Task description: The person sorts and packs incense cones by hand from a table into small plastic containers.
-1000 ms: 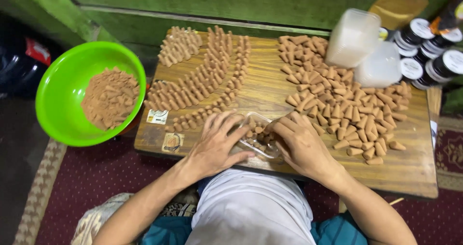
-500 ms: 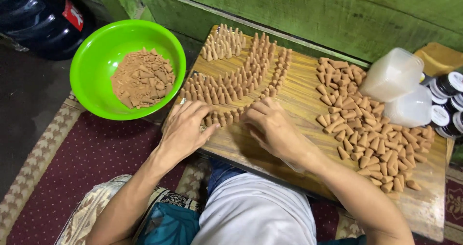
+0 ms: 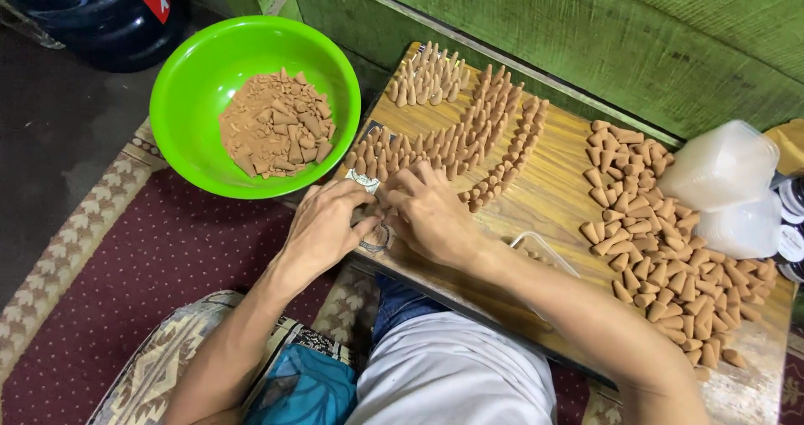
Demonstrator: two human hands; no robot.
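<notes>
**Two hands working among rows of small clay-brown cones on a wooden board**

A low wooden board [image 3: 553, 199] lies across a dark red patterned rug [image 3: 209, 257], set against a green painted wall [image 3: 586, 40]. The board's surface is pale, grained and worn. To its left sits a bright green plastic bowl [image 3: 193, 82], smooth and round, holding a heap of broken brown pieces and crumbs [image 3: 276, 123], dry and chalky in look.

On the left half of the board, upright cones [image 3: 469, 132] stand in curved rows, points up, close together. On the right half, a loose pile of cones [image 3: 662, 249] lies scattered on its sides. Cloudy plastic tubs [image 3: 720, 182] are stacked at the right edge, and a clear tray [image 3: 544, 253] shows partly behind the right forearm.

Both hands meet at the near end of the rows. The left hand [image 3: 327, 228] lies flat on the board's edge, fingers curled in. The right hand [image 3: 431, 216] is just beside it, fingertips bunched together down among the nearest standing cones; whether they pinch one cannot be told, since the knuckles hide it.

The step in hand appears to be setting or straightening cones in the row. Judging by how tightly they stand, any move here calls for a light, narrow touch so the neighbours stay upright.
</notes>
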